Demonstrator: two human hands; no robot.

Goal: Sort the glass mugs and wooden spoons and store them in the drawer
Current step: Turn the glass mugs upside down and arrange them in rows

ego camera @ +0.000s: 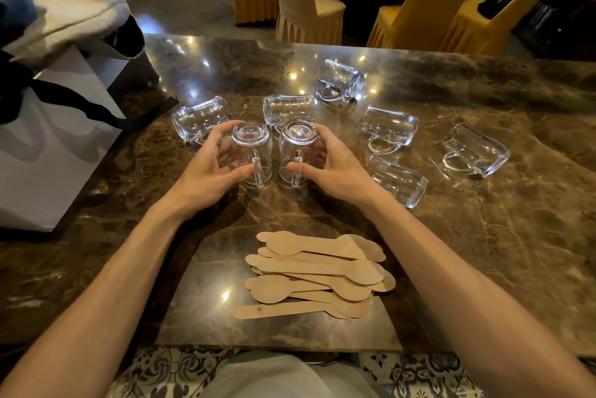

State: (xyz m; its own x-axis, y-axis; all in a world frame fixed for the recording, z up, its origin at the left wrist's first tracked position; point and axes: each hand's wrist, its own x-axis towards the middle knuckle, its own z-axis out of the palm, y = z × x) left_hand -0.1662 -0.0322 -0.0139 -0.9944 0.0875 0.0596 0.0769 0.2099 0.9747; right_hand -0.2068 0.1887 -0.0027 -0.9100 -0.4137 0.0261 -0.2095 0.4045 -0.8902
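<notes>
Two glass mugs stand upside down side by side at the middle of the marble table. My left hand grips the left mug, and my right hand grips the right mug; both handles face me. Several more glass mugs lie on their sides behind and to the right, such as one at the back left, one at the back middle and one at the far right. A pile of several flat wooden spoons lies near the table's front edge, between my forearms.
A white paper bag with black handles stands on the table's left side, under a grey cloth. Chairs with yellow covers stand beyond the far edge. No drawer is in view.
</notes>
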